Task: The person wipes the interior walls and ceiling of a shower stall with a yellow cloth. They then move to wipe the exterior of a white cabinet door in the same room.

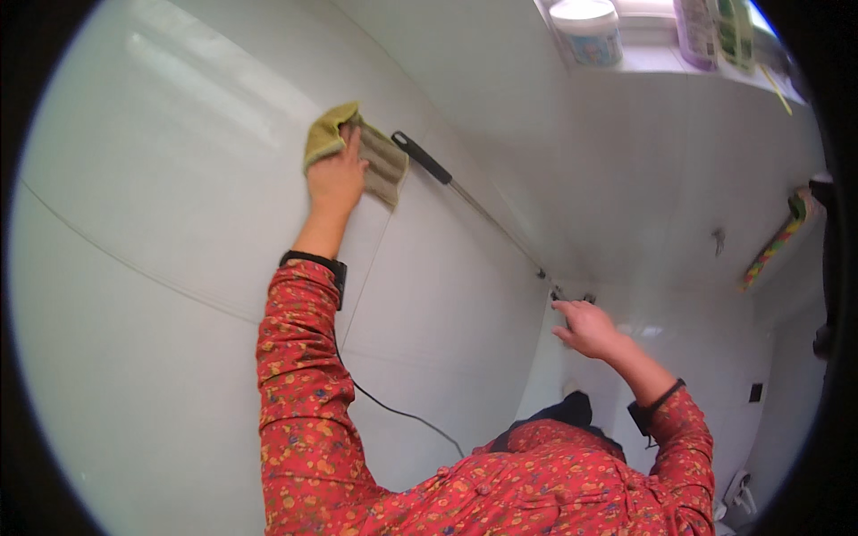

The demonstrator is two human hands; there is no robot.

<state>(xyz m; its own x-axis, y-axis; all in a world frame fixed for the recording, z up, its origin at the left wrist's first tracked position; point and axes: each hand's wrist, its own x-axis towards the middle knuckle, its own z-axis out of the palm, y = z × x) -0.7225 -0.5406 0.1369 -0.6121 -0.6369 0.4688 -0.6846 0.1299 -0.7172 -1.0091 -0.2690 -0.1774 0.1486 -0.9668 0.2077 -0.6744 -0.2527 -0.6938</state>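
My left hand (335,177) presses a yellow-green and brown-grey striped cloth (385,167) flat against the pale tiled wall (201,221). One corner of the cloth folds back over the fingers. Just right of the cloth is the black grip of a long metal pole (421,157), which leans along the wall. Its lower end runs down towards the corner and is partly hidden. My right hand (586,328) hangs lower, near that end, with thumb and forefinger apart. Nothing shows in it, though its palm side is partly hidden.
On a window ledge (643,60) at upper right stand a white tub (588,33), a purple bottle (697,33) and a green container (735,33). A colourful striped item (774,248) hangs by the right wall, near a small metal fitting (718,241). A black cable (402,409) trails beside my body.
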